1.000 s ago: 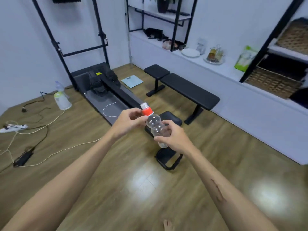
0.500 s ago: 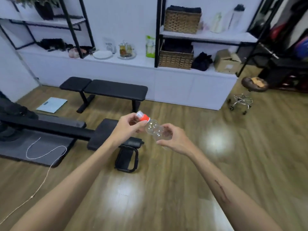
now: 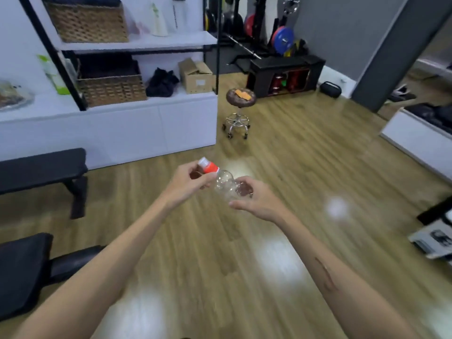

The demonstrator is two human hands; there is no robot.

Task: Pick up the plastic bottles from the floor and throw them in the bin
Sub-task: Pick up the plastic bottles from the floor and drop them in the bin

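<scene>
Clear plastic bottle (image 3: pixel 226 185): left hand (image 3: pixel 188 185) pinches neck, right hand (image 3: pixel 254 199) cups base; bin unseen. Risk: slippery, light bottle dropping.

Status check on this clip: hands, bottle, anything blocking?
Both hands on the clear bottle: left hand at the orange cap end, right hand round the base. Bottle off the floor. No bin in view. Floor ahead open; stool well off.
</scene>
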